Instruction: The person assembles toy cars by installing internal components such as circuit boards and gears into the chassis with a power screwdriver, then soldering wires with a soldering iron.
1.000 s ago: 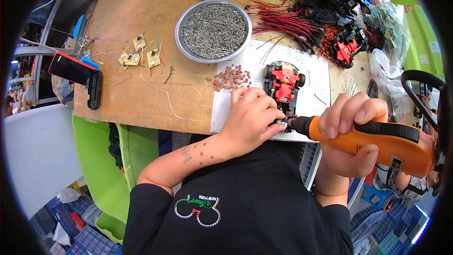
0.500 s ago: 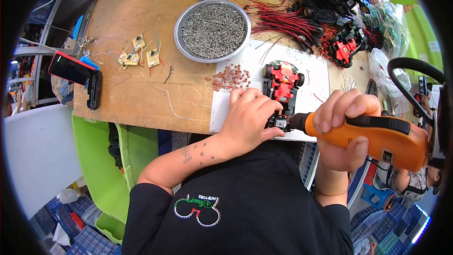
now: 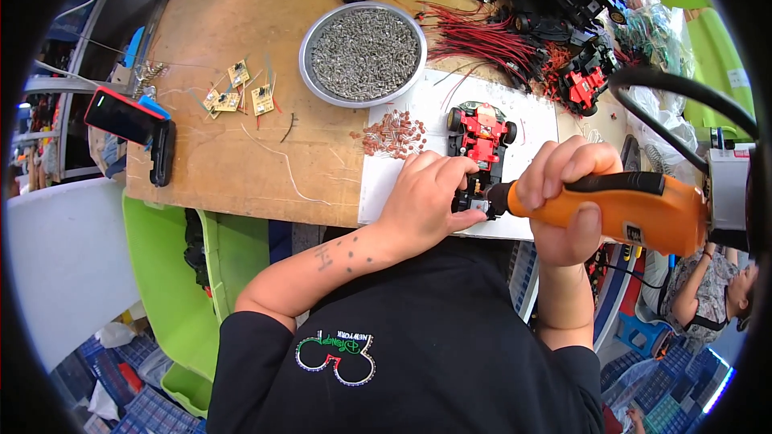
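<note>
A red and black toy car chassis (image 3: 484,135) lies on a white sheet (image 3: 535,124) at the table's near edge. My left hand (image 3: 426,197) rests beside its near end, with thumb and fingers gripping the dark end part. In my right hand (image 3: 567,201) is an orange electric screwdriver (image 3: 643,213) with a black grip strip, its fingers wrapped round the body. The dark nose of the tool points left at the chassis's near end, close to my left fingers. Whether the bit touches a screw is hidden.
Beyond my left hand lie a pile of small brown components (image 3: 392,135) and a metal bowl of screws (image 3: 363,52). Red and black wires (image 3: 482,40) and more toy car chassis (image 3: 585,84) crowd the far right. Small circuit boards (image 3: 262,100) sit left. A black cable (image 3: 683,88) arches above the screwdriver.
My right hand and the screwdriver have shifted left and slightly up, bringing the nose closer over the chassis's near end. My left hand stays almost where it was.
</note>
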Tool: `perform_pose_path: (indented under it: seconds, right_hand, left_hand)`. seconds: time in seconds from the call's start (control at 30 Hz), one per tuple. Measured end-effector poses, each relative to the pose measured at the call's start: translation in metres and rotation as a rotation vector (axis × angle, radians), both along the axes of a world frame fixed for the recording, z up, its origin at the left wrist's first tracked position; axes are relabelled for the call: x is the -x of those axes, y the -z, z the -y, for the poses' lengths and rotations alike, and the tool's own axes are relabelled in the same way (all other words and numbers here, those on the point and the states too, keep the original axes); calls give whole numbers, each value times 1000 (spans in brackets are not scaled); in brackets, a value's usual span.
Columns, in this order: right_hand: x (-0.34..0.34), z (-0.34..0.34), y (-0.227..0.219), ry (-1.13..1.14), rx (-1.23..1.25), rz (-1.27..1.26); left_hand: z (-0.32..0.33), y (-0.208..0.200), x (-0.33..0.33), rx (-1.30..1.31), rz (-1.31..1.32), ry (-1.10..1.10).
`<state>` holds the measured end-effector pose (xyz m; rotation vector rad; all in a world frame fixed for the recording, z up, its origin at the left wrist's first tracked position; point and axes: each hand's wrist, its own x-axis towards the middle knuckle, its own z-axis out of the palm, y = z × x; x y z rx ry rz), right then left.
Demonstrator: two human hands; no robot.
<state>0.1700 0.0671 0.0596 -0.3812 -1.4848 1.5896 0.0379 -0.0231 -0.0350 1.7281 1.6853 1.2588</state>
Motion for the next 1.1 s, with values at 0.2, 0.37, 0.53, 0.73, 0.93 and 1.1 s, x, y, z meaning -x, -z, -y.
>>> perform_pose_path:
  seconds: [0.2, 0.37, 0.53, 0.73, 0.93, 1.1]
  right_hand:
    - [-33, -33, 1, -112, -92, -204]
    - [-72, -26, -12, 459, -455, 291]
    - [-142, -24, 32, 568, -73, 323]
    - [-256, -66, 70, 796, 463, 42]
    - [-271, -92, 65, 853, 251, 52]
    - [-262, -68, 57, 1216, 75, 234]
  left_hand:
    - [-5, -9, 1, 115, 55, -14]
    - [-26, -14, 17, 311, 924, -184]
    - [-49, -11, 26, 378, 1041, -123]
    - [-46, -24, 16, 288, 962, 112]
    - [-38, -32, 12, 265, 225, 197]
    - [-35, -33, 6, 315, 227, 49]
